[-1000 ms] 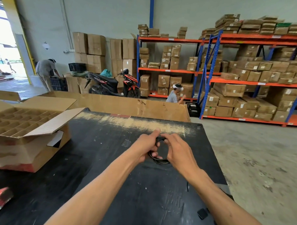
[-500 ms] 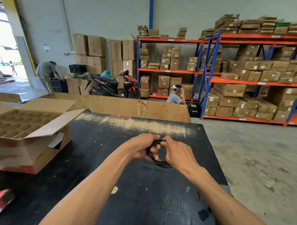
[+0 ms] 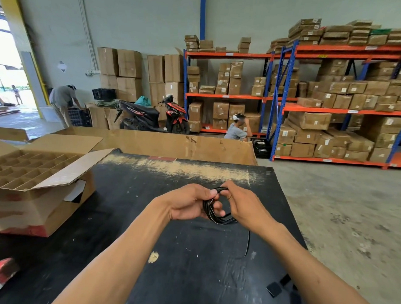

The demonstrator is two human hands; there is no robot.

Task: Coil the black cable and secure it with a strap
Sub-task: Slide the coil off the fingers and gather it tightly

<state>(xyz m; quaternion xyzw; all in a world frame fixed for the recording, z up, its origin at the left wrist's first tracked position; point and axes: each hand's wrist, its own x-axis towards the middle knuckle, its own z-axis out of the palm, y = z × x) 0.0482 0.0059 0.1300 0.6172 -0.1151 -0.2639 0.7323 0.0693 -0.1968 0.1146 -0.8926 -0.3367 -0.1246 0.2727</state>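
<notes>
A black cable [image 3: 211, 213] is wound into a small coil and held above the black table [image 3: 128, 194]. My left hand [image 3: 188, 203] grips the coil's left side with thumb and fingers. My right hand [image 3: 244, 205] pinches the coil's top and right side. A loose tail of the cable [image 3: 248, 243] hangs down from under my right hand toward the table. I cannot make out a strap on the coil.
An open cardboard box [image 3: 32, 186] with a divider grid stands at the table's left. Small black pieces [image 3: 274, 289] lie near the table's right front. A cardboard sheet [image 3: 172, 145] lines the far edge. Shelves, a scooter and people are beyond.
Both hands have kept their hold on the coil and shifted a little. A loose cable tail now hangs below my right hand.
</notes>
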